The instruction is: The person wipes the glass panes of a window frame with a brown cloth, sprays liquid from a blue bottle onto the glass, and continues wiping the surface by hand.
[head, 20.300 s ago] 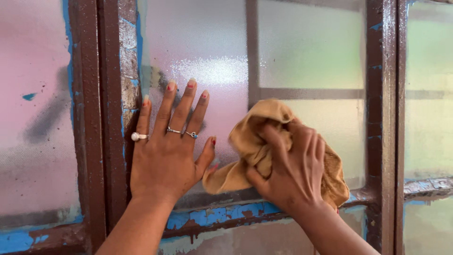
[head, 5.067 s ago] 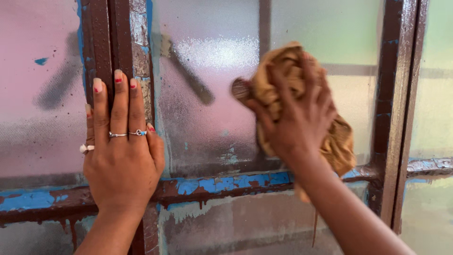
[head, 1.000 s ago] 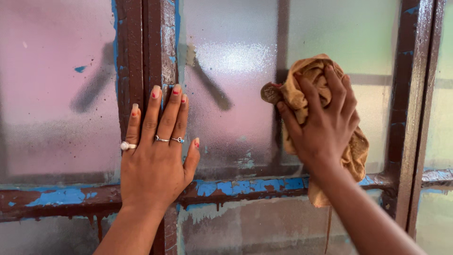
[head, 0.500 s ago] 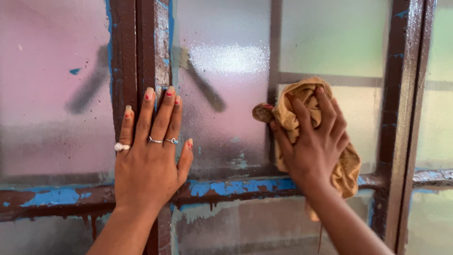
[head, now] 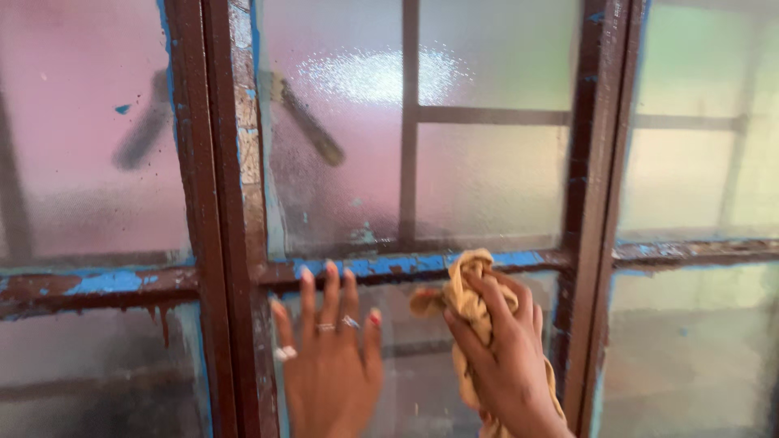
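hands have dropped to the lower pane of frosted, textured glass point(head: 422, 357), below the horizontal bar of brown frame with patches of bare blue paint point(head: 406, 264). the right hand point(head: 507, 357) is clamped around a bunched tan cloth point(head: 466, 296), fingers wrapped over it and pressing it against the glass just under that bar. the left hand point(head: 333, 365) lies flat on the same pane with fingers spread and nothing in it, three rings showing, its little finger side close to the vertical brown frame post with flaking paint point(head: 223, 243).

the step in hand looks like wiping of this lower pane, begun at its top edge. by my judgement the next stroke calls for steady pressure along the corner where glass meets bar, since dark specks and paint smears gather there, and for the flat hand to brace the window against the push.

half a second ago both hands were on the upper pane point(head: 341, 146), the cloth beside the thin dark bar behind the glass; now that pane is bare of hands, and the view has shifted so that more of the right-hand panes point(head: 690, 138) shows. the picture is somewhat blurred.
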